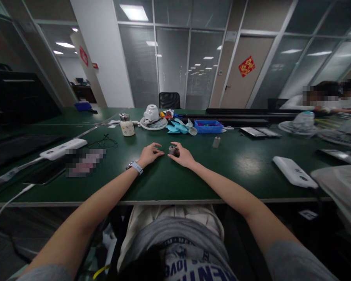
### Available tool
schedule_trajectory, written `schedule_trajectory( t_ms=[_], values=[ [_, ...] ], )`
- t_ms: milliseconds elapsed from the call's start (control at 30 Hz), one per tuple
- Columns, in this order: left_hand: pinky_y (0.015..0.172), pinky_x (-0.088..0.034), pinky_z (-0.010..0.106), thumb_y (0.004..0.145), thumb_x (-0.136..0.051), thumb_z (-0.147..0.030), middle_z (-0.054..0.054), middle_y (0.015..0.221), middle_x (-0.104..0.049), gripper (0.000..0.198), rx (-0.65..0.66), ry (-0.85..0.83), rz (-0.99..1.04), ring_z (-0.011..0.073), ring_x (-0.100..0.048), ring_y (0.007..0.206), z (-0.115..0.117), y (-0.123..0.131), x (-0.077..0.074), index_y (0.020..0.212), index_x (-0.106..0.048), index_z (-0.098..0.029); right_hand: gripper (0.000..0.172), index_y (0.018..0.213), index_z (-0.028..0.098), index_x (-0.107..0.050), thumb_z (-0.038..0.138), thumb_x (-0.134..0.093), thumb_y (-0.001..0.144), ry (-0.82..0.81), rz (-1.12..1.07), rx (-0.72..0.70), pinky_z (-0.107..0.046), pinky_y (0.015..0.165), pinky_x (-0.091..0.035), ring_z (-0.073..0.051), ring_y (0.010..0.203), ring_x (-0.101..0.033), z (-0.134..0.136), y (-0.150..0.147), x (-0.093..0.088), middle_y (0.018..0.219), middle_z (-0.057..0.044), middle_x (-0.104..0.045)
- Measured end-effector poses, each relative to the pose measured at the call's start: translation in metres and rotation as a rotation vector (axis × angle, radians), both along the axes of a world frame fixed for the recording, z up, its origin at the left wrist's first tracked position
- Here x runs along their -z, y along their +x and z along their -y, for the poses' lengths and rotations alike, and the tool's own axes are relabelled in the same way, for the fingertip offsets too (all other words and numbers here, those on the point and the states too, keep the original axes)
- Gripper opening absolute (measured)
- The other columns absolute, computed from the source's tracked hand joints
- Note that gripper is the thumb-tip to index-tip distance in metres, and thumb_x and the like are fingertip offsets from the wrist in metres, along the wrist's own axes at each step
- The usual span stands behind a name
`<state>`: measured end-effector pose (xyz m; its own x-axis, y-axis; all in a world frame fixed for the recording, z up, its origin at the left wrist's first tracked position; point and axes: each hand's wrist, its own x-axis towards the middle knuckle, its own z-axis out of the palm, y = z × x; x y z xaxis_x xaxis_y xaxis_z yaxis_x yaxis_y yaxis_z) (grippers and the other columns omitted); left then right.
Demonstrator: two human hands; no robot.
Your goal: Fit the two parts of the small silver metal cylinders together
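Near the middle of the green table, my right hand (185,157) has its thumb and index finger around a small grey metal cylinder (172,150). The cylinder stands upright and its round top shows. My left hand (149,154), with a watch on the wrist, is just left of it. Its fingers are apart, with nothing between them and a small gap to the cylinder. A second small metal cylinder (216,142) stands on the table to the right of my right hand.
Behind my hands are a speckled jar (126,127), a white fan part (151,114), light-blue fan blades (178,126) and a blue tray (208,127). White power strips (63,149) lie at the left and right (295,171). People sit at the far right.
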<state>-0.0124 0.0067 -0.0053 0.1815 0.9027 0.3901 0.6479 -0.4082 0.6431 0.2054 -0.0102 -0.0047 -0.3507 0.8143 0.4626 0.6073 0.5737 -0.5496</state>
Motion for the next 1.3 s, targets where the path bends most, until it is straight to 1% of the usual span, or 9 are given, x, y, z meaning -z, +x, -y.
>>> schedule_trajectory(
  t_ms=[100, 233, 433, 733, 833, 967, 1100, 1200, 1300],
  values=[
    [0.089, -0.05, 0.036, 0.073, -0.073, -0.043, 0.007, 0.094, -0.076, 0.049, -0.047, 0.045, 0.029, 0.0254, -0.069, 0.099, 0.002, 0.002, -0.003, 0.114, -0.059, -0.021, 0.063, 0.127, 0.022, -0.05, 0.046, -0.073, 0.073, -0.09, -0.14, -0.013, -0.038, 0.082, -0.052, -0.02, 0.089, -0.067, -0.007, -0.001, 0.005, 0.107, -0.008, -0.068],
    [0.086, -0.05, 0.035, 0.086, -0.058, -0.048, 0.011, 0.102, -0.074, 0.041, -0.157, 0.102, 0.064, 0.0255, -0.068, 0.1, 0.002, 0.002, -0.006, 0.114, -0.06, -0.019, 0.045, 0.103, 0.017, -0.063, 0.038, -0.079, 0.067, -0.238, -0.343, -0.05, -0.035, 0.083, -0.053, -0.02, 0.09, -0.068, -0.017, -0.003, 0.01, 0.1, -0.009, -0.071],
    [0.076, -0.048, 0.03, 0.093, -0.044, -0.047, 0.009, 0.094, -0.075, 0.035, -0.229, 0.144, 0.11, 0.023, -0.07, 0.089, 0.001, 0.002, -0.008, 0.105, -0.061, -0.019, 0.025, 0.097, 0.013, -0.066, 0.029, -0.07, 0.078, -0.384, -0.517, -0.046, -0.032, 0.084, -0.052, -0.017, 0.089, -0.068, -0.022, -0.001, 0.005, 0.101, -0.01, -0.072],
    [0.063, -0.043, 0.026, 0.094, -0.041, -0.047, 0.008, 0.086, -0.076, 0.035, -0.243, 0.134, 0.089, 0.0201, -0.068, 0.071, 0.009, 0.007, -0.015, 0.105, -0.058, -0.018, 0.032, 0.088, 0.012, -0.067, 0.04, -0.071, 0.073, -0.409, -0.643, 0.074, -0.028, 0.067, -0.052, -0.017, 0.073, -0.067, -0.029, 0.006, -0.008, 0.084, -0.008, -0.072],
    [0.062, -0.042, 0.026, 0.094, -0.041, -0.047, 0.008, 0.085, -0.076, 0.036, -0.243, 0.14, 0.096, 0.0194, -0.068, 0.069, 0.01, 0.007, -0.016, 0.11, -0.055, -0.018, 0.047, 0.09, 0.012, -0.066, 0.049, -0.075, 0.063, -0.148, -0.705, 0.262, -0.03, 0.065, -0.052, -0.02, 0.074, -0.067, -0.039, 0.039, -0.026, 0.084, -0.009, -0.072],
    [0.06, -0.041, 0.026, 0.094, -0.04, -0.049, 0.007, 0.083, -0.076, 0.037, -0.219, 0.134, 0.078, 0.0188, -0.066, 0.064, 0.009, 0.007, -0.015, 0.109, -0.055, -0.019, 0.049, 0.098, 0.017, -0.063, 0.05, -0.075, 0.063, 0.282, -0.58, 0.741, -0.035, 0.077, -0.05, -0.023, 0.082, -0.067, -0.046, 0.117, -0.042, 0.092, -0.009, -0.072],
    [0.06, -0.04, 0.026, 0.094, -0.04, -0.05, 0.006, 0.081, -0.076, 0.037, -0.21, 0.123, 0.068, 0.0192, -0.066, 0.065, 0.009, 0.008, -0.014, 0.106, -0.056, -0.019, 0.038, 0.106, 0.02, -0.062, 0.038, -0.068, 0.073, 0.254, -0.46, 1.108, -0.045, 0.088, -0.044, -0.027, 0.094, -0.064, -0.039, 0.182, -0.035, 0.103, -0.014, -0.07],
    [0.062, -0.041, 0.026, 0.094, -0.04, -0.049, 0.006, 0.08, -0.076, 0.037, -0.211, 0.133, 0.065, 0.02, -0.067, 0.069, 0.009, 0.007, -0.014, 0.106, -0.057, -0.019, 0.035, 0.109, 0.017, -0.064, 0.038, -0.058, 0.081, 0.152, -0.424, 1.107, -0.049, 0.088, -0.042, -0.031, 0.102, -0.061, -0.032, 0.201, -0.026, 0.105, -0.018, -0.068],
    [0.061, -0.041, 0.026, 0.094, -0.04, -0.049, 0.006, 0.081, -0.076, 0.037, -0.214, 0.123, 0.056, 0.0197, -0.067, 0.067, 0.009, 0.005, -0.014, 0.107, -0.057, -0.019, 0.037, 0.116, 0.021, -0.062, 0.04, -0.046, 0.089, 0.044, -0.307, 0.934, -0.048, 0.087, -0.043, -0.03, 0.106, -0.059, -0.031, 0.205, -0.02, 0.108, -0.016, -0.065]
  ],
)
